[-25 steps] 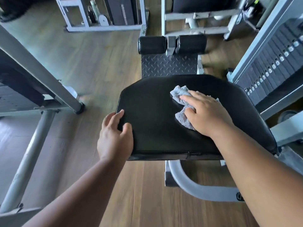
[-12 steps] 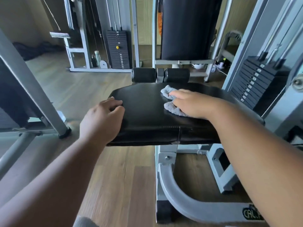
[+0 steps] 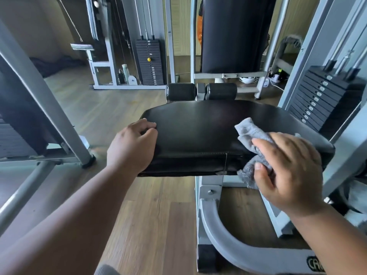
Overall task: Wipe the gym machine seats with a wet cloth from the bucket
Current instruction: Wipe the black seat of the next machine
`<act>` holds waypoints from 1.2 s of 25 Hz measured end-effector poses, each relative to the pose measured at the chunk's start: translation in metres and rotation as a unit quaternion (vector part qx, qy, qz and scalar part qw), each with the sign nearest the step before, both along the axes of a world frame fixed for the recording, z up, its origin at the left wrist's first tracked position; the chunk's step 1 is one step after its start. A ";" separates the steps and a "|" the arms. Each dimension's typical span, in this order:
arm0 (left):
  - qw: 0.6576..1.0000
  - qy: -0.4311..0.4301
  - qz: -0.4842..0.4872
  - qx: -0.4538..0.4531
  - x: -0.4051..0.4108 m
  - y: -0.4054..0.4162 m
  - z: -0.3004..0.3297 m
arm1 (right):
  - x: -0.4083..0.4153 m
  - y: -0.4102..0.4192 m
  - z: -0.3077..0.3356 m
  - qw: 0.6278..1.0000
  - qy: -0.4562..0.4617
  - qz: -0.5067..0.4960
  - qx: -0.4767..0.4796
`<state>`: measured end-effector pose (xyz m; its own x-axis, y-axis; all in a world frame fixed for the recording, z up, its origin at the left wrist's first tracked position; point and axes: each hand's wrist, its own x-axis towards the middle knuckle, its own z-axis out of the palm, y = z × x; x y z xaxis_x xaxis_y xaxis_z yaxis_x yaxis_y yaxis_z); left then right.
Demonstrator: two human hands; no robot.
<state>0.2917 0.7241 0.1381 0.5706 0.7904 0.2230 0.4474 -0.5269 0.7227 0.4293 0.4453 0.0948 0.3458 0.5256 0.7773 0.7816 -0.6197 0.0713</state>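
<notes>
The right hand [image 3: 286,171] has the grey cloth [image 3: 251,135] draped over the near right corner of the black seat [image 3: 198,132], fingers spread on top and the thumb pinching the hanging part against the front edge, so the rag wraps the corner and cleans top and side at once. The left hand [image 3: 133,145] rests on the seat's near left corner, fingers loosely bent over the edge and the palm on the pad, probably to steady the body while leaning in. The foot rollers [image 3: 200,91] sit just beyond the far edge, the weight stack [image 3: 325,100] off to the right. No bucket shows anywhere on the wooden floor [image 3: 151,215], so rinsing means walking off.
</notes>
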 end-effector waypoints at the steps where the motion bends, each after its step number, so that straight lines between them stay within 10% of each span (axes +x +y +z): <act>1: 1.000 0.004 0.002 0.003 0.000 0.000 0.001 | -0.003 0.006 -0.002 1.000 0.003 -0.005 0.023; 12: 0.994 -0.042 -0.018 -0.097 -0.001 0.000 0.006 | -0.080 0.133 0.011 0.987 0.011 0.141 -0.074; 21: 0.997 -0.014 -0.014 -0.069 -0.001 0.002 0.003 | -0.033 0.052 0.028 0.997 0.075 -0.026 -0.001; 24: 0.968 -0.137 -0.058 -0.201 -0.005 0.001 0.012 | -0.077 0.124 0.047 0.985 0.146 0.003 -0.092; 27: 0.865 -0.310 -0.044 -0.392 -0.017 -0.002 0.027 | -0.098 0.191 0.074 0.912 0.320 0.106 -0.234; 30: 0.957 -0.275 -0.004 -0.089 -0.040 -0.005 0.022 | -0.072 0.194 0.097 0.795 0.521 0.249 -0.186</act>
